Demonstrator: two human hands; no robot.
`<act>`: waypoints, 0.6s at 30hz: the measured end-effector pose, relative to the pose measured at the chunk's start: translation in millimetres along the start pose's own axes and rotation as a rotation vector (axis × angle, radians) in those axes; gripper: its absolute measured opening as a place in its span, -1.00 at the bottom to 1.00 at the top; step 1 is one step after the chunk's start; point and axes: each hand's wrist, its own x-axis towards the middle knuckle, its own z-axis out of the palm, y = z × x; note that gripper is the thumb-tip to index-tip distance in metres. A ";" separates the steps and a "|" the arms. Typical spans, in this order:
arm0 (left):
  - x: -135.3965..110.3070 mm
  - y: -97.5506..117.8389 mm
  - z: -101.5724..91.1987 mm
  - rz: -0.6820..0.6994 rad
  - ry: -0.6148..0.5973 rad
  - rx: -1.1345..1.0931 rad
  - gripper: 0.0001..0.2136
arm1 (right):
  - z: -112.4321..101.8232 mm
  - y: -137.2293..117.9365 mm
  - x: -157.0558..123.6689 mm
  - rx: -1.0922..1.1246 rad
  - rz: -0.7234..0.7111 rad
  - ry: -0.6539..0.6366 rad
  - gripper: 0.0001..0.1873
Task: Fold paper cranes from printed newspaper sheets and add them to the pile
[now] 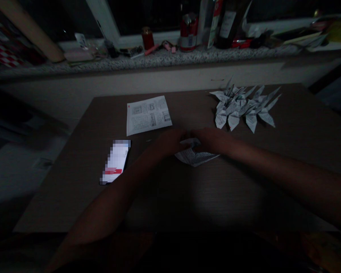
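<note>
At frame centre, a person's left hand (pixel 173 139) and right hand (pixel 211 140) touch folded printed paper (pixel 192 157) on the worktop (pixel 83 140); whether the fingers pinch it is too dark to tell. Aligning edges before pressing should keep creases crisp.

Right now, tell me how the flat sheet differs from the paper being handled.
The sheet lies uncovered; the paper is partly hidden by the left grip and right grip. The sheet shows four corners; the paper's near edge comes to a point. Both are pale, with dark print, on the table.
</note>
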 end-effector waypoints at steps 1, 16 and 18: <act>0.9 0.2 1.8 0.007 -0.012 -0.004 -0.68 | 2.7 1.0 0.8 0.018 -0.018 0.008 -0.48; -7.2 3.1 14.5 -0.029 -0.018 -0.061 -0.76 | 29.7 27.1 -17.3 0.462 -0.114 0.083 -0.83; -8.0 3.1 16.1 -0.022 -0.010 -0.072 -0.78 | 35.6 29.9 -19.5 0.554 -0.170 0.127 -0.85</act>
